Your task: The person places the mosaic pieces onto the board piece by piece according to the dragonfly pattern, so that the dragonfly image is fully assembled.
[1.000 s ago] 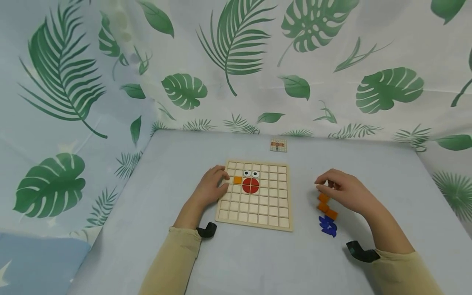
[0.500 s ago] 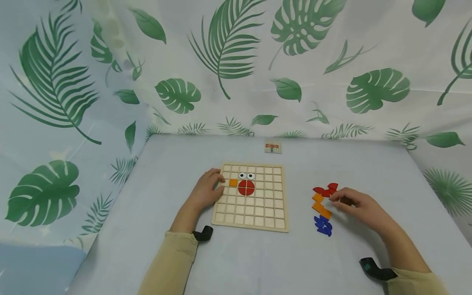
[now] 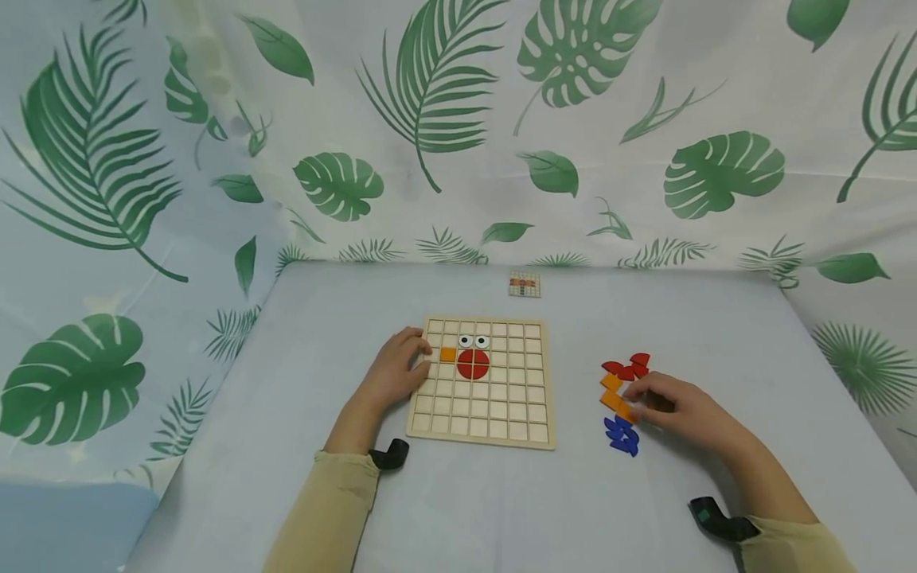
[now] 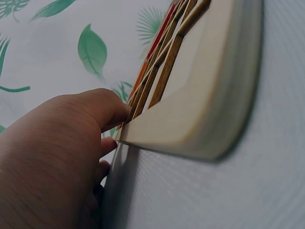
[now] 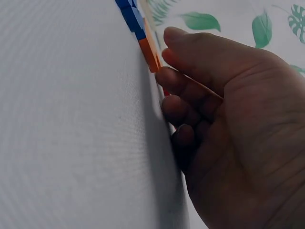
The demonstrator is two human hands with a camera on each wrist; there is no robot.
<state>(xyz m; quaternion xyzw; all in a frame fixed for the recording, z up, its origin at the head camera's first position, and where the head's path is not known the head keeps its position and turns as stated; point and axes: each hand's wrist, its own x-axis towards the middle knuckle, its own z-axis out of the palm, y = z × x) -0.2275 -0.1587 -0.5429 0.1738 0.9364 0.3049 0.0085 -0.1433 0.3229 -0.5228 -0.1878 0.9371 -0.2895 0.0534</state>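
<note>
Orange squares (image 3: 611, 400) lie right of the board (image 3: 480, 391) by an unclosed right hand (image 3: 680, 410), a relaxed left hand (image 3: 394, 368) touching the board.

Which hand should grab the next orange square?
Probably the right hand: it's right beside the loose orange squares, while the left hand is over at the board's left edge.

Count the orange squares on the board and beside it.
4: one square on the board; a far one, a middle one and a near one loose between the red pieces and blue pieces. The right grip covers part there, so another could hide.
</note>
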